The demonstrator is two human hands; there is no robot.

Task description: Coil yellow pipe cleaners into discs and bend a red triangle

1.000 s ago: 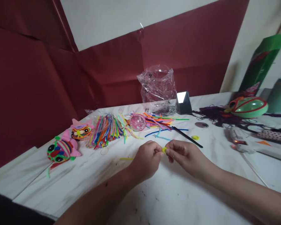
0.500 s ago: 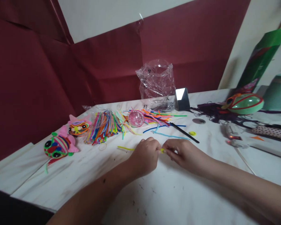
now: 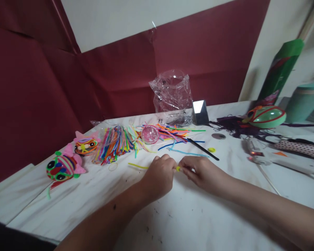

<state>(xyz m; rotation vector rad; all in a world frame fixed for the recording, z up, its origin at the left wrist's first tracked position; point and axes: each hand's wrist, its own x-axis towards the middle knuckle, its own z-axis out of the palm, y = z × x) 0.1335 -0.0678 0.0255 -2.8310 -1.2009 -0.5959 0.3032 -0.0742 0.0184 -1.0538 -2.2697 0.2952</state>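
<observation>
Both hands meet over the middle of the white table (image 3: 136, 216). My left hand (image 3: 161, 174) is closed around a yellow pipe cleaner (image 3: 138, 166), whose free end sticks out to the left. Between the hands shows a small yellow bend of it, and my right hand (image 3: 199, 169) pinches that end with thumb and fingertips. Just beyond lie blue pipe cleaners (image 3: 187, 152), a black stick-like strip (image 3: 203, 150) and a small yellow coil (image 3: 211, 150). A clear ball with pink inside (image 3: 150, 134) rests behind my left hand.
At left sit two colourful fish-like figures (image 3: 62, 168) (image 3: 86, 144) beside a bundle of pipe cleaners (image 3: 116, 144). Farther back stand a clear plastic bag (image 3: 171, 94) and a phone (image 3: 200, 112). On the right are a glue gun (image 3: 259, 153), a green ornament (image 3: 270, 116) and purple tassels (image 3: 229, 126).
The camera view has shifted slightly, so everything appears a little farther left. Both hands keep their hold on the yellow pipe cleaner with hardly any visible change.
</observation>
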